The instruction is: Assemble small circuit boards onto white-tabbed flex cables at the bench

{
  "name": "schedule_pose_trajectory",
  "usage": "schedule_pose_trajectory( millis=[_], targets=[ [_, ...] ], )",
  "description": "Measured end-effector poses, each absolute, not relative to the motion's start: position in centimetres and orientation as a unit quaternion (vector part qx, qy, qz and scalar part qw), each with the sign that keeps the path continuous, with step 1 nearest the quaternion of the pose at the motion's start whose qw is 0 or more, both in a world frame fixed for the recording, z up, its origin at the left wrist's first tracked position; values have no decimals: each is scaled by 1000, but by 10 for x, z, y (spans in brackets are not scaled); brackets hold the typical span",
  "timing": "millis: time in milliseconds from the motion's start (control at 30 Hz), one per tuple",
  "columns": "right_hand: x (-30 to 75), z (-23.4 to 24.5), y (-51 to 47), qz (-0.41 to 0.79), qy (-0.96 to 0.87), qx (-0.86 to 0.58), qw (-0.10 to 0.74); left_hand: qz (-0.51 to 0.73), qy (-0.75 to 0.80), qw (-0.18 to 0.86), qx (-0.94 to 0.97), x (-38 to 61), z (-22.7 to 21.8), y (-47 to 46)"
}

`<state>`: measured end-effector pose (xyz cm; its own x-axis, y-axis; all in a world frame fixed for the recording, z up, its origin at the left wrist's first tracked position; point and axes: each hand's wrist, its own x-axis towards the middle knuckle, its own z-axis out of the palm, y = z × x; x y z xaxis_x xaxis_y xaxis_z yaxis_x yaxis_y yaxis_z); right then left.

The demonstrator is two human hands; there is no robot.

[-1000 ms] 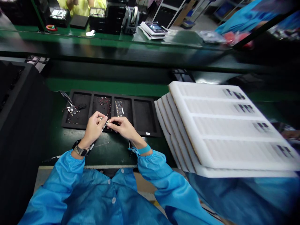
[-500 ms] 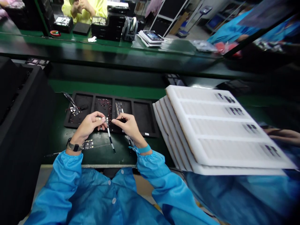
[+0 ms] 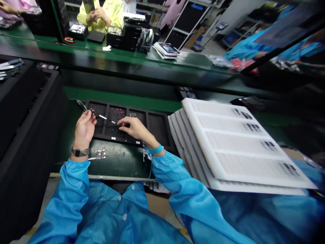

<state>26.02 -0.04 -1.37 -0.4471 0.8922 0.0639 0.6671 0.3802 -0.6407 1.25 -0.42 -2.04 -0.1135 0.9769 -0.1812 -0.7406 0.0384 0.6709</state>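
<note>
My left hand (image 3: 84, 128) is closed in a pinch on one end of a thin flat cable strip (image 3: 103, 117) over the left end of a black compartment tray (image 3: 157, 127). The strip stretches right towards my right hand (image 3: 133, 128), whose fingers are pinched over the tray's middle compartments, on something I cannot make out. Small red parts lie in one compartment (image 3: 117, 112). A small circuit board (image 3: 100, 153) lies on the green mat just below my left wrist, which wears a watch.
A stack of white foam trays (image 3: 238, 149) fills the bench to the right. Tall black trays (image 3: 27, 115) stand at the left. Beyond the green conveyor (image 3: 127, 64), a person in yellow (image 3: 101, 13) works beside black boxes and a tape dispenser (image 3: 146, 37).
My left hand has moved left and away from me to the tray's left end, carrying the strip's end. My right hand reached forward onto the tray. The view tilted up slightly.
</note>
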Motion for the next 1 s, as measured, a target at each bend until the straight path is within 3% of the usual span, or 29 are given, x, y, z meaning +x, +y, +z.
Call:
schedule_pose_trajectory(
  millis=[167, 367, 467, 667, 1000],
  targets=[
    [228, -18, 17, 202, -838, -506, 33, 671, 324, 646, 165, 7, -17, -5],
    [217, -6, 12, 168, -843, -509, -29, 648, 344, 659, 163, 10, -4, -12],
    [222, -3, 12, 177, -826, -534, 34, 632, 376, 659, 159, 11, -1, -11],
    [248, -7, -2, 296, -762, -517, 255, 627, 403, 645, 169, 13, 7, -13],
    [256, -30, -24, 428, -681, -448, 391, 587, 429, 641, 245, 36, -15, -14]
  ],
)
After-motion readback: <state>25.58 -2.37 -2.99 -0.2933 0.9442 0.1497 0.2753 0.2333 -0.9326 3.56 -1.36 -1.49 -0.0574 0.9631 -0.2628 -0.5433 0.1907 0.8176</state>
